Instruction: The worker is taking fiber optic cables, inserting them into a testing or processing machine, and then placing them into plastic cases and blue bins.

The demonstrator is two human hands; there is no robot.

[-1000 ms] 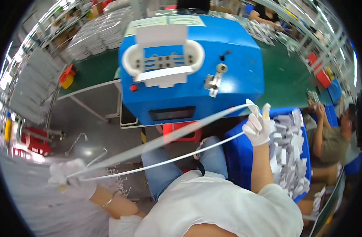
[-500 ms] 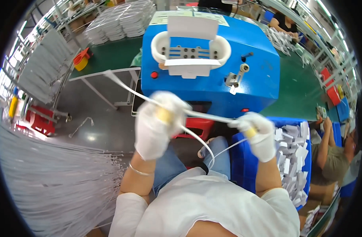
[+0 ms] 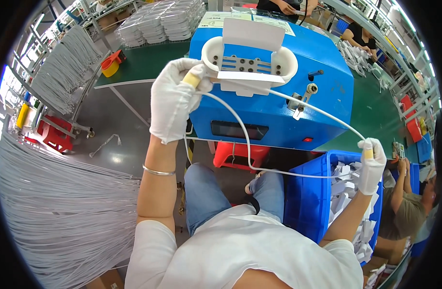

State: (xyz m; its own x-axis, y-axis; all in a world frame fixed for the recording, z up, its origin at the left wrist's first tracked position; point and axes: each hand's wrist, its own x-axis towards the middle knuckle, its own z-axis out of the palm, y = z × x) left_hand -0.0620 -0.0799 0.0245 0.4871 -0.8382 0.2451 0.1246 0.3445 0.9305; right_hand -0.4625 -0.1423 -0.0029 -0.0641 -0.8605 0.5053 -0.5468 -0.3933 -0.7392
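Note:
Both my hands wear white gloves with yellow bands on the fingers. My left hand point(image 3: 176, 98) is raised at the left front of a blue machine point(image 3: 274, 113), fingers closed on a white cable point(image 3: 327, 114). The cable stretches across the machine's front to my right hand point(image 3: 372, 166), which pinches it above a blue bin point(image 3: 305, 190). A slack loop of cable sags between my hands, over my lap. Close to my left hand is a white oval holder point(image 3: 290, 65) with upright white flaps and a metal plate inside. My fingers hide the gripped parts of the cable.
White plastic pieces point(image 3: 365, 226) fill the bin. A thick bundle of white cables point(image 3: 66, 207) hangs at left. A red stool point(image 3: 237, 154) stands under the machine. Stacked clear trays point(image 3: 158, 24) and an orange-and-yellow tape dispenser point(image 3: 112, 65) lie on the green bench. Co-workers sit nearby.
My hands have moved apart: the left up and forward to the machine's holder, the right outward over the bin. The cable between them has lengthened, with a wider loop.

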